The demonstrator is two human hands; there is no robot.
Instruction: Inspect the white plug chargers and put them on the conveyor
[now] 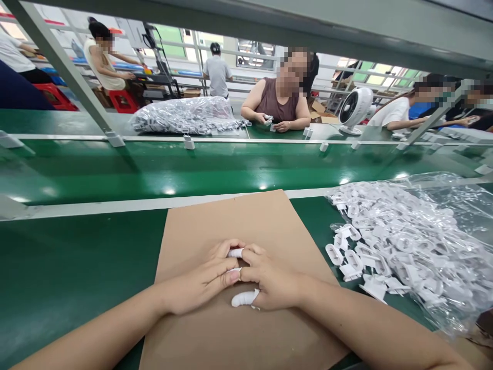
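My left hand (196, 282) and my right hand (275, 277) meet over a sheet of brown cardboard (246, 218) on the green work surface. Their fingertips touch and partly overlap, so some fingers are hidden. My left thumb rests against a finger of my right hand that has white wrapping. A white wrap (244, 298) also covers my right thumb, which points left, apart from the other fingers. Both hands have their fingers loosely stretched out, and no part shows between them. To the right of my right hand lies a heap of white plastic parts (385, 241), oval rings among them.
Clear plastic bagging (470, 205) lies over the heap. Beyond a white rail (96, 207) runs a green belt (215, 169). Across it are a bag of parts (188, 115), a person (277, 103) handling small white pieces, and a white fan (354, 110). A metal beam (246, 31) crosses overhead.
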